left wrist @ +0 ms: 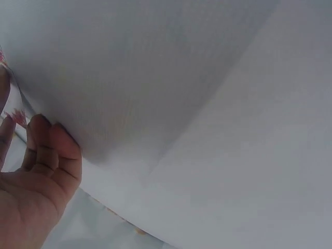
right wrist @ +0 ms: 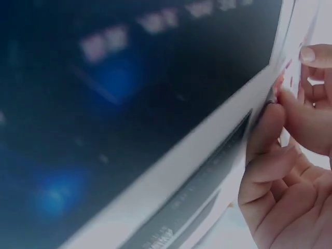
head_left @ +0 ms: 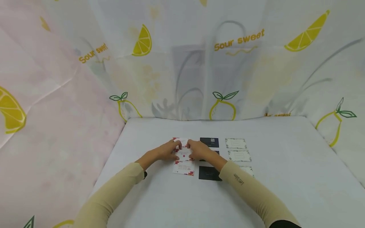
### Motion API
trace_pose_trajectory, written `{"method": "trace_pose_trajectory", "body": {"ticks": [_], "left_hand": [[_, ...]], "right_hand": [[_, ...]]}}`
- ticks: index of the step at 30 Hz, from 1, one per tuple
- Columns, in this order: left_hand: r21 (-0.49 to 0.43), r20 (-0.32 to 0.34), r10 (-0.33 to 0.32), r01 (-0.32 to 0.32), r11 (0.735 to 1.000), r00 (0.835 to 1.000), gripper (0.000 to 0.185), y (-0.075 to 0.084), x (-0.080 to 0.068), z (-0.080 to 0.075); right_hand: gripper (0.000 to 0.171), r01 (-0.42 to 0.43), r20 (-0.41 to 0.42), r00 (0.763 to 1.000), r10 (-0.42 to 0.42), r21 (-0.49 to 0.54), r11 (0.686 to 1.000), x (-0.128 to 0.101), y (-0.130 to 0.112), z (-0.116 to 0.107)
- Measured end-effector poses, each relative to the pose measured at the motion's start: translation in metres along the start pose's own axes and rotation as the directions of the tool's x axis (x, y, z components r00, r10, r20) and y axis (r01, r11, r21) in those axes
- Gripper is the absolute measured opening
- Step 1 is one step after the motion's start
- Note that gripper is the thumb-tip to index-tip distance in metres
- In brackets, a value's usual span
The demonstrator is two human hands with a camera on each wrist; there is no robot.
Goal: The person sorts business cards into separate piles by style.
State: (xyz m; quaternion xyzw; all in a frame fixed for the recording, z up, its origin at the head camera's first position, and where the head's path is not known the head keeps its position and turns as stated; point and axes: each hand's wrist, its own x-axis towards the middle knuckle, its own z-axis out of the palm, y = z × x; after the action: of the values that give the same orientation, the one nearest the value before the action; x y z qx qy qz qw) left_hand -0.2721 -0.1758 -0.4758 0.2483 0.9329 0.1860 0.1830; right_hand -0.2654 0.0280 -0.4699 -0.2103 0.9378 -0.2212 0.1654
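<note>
A white card with red flowers [head_left: 183, 155] lies in the middle of the left column on the table. My left hand [head_left: 168, 150] holds it by the left edge, thumb low and fingers curled higher up. At the opposite edge my right hand [head_left: 198, 150] grips it with bent fingers and thumb. Just beyond it, another red-flowered card [head_left: 181, 140] is partly covered by the fingers. A third one [head_left: 183, 168] lies nearer me, untouched. The right wrist view shows thumb and fingertips close together at a card edge with red print.
To the right runs a column of black cards [head_left: 209, 173], the middle one mostly behind my right hand. Farther right, white cards with green leaf borders [head_left: 236, 143] form another column, the nearest partly behind my sleeve [head_left: 242, 180]. Lemon-printed cloth [head_left: 194, 72] hangs behind the white table [head_left: 154, 196].
</note>
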Motion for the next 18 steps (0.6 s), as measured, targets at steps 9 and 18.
{"method": "trace_pose_trajectory", "body": {"ticks": [9, 18], "left_hand": [[0.009, -0.130, 0.083, -0.083, 0.997, 0.988, 0.056, -0.007, -0.004, -0.003], [0.089, -0.201, 0.129, -0.113, 0.990, 0.971, 0.061, -0.009, -0.008, -0.008]], "right_hand": [[0.017, -0.003, -0.043, 0.999, 0.012, 0.192, 0.981, 0.007, 0.010, -0.002], [0.018, -0.018, -0.068, 0.997, 0.044, 0.344, 0.939, 0.010, 0.014, -0.005]]}}
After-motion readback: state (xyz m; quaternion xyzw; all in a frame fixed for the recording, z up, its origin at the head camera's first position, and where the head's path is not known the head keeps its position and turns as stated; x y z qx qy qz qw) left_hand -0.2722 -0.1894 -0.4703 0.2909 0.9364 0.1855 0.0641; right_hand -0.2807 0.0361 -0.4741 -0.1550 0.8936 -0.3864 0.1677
